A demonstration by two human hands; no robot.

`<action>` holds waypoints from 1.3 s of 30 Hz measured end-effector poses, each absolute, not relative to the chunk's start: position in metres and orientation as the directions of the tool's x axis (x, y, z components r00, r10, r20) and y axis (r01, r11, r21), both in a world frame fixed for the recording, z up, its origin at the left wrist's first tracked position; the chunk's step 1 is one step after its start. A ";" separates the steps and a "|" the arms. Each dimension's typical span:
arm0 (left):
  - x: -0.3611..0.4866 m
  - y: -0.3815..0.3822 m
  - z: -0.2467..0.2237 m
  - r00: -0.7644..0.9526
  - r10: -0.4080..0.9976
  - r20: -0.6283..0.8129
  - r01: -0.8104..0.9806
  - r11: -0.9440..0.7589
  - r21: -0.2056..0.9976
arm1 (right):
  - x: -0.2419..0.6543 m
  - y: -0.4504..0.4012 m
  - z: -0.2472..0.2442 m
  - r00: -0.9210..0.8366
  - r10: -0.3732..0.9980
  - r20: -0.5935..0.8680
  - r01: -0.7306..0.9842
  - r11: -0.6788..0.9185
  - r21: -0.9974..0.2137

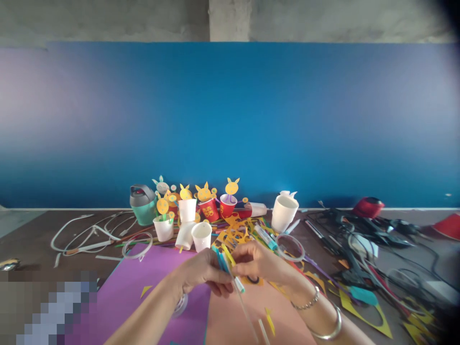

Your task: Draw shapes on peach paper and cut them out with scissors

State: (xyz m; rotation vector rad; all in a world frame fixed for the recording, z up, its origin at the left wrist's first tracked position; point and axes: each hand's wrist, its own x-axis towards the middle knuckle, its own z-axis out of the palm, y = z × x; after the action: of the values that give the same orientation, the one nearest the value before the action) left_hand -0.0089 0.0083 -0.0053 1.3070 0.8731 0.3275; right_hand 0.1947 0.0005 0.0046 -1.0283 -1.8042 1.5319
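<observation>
My left hand (212, 274) is closed around a slim teal-and-white marker (239, 286), whose end sticks out past the fingers. Close against it, my right hand (253, 261) pinches the lower end of a narrow yellow strip (228, 254). A thin translucent stick (246, 311) slants down from between the fingertips; which hand holds it I cannot tell. Both hands are over the seam of a purple sheet (151, 273) and a salmon sheet (230, 321). A small yellow piece (270, 322) and a short pale stick (263, 331) lie below them.
Behind the hands stand several paper cups (201, 235), some bearing yellow animal-faced figures (232, 187). Cut yellow paper (233, 232) is heaped nearby. A green lidded container (143, 208) stands left of the cups. Tape rolls (137, 246), a teal marker (266, 237) and tangled cables (391, 244) lie around.
</observation>
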 end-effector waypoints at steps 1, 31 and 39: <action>-0.008 0.008 -0.003 0.653 0.672 -0.351 0.243 0.253 0.936 | 0.194 0.000 0.005 -0.548 0.832 -0.087 0.196 0.026 -0.980; -0.016 0.024 -0.007 -0.046 0.781 0.623 0.811 -0.335 0.479 | 0.204 0.017 0.011 0.054 0.993 0.107 -0.225 0.116 -0.968; -0.025 0.036 -0.042 0.100 0.785 0.612 0.965 -0.225 0.131 | 0.205 0.016 0.011 0.190 0.941 0.281 -0.176 0.314 -0.933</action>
State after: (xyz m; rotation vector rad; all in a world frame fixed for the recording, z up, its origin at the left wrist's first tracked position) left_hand -0.0246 0.0358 -0.0418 2.5337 2.1058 1.0260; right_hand 0.2053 0.0156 0.0114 -0.9138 -1.0742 0.9619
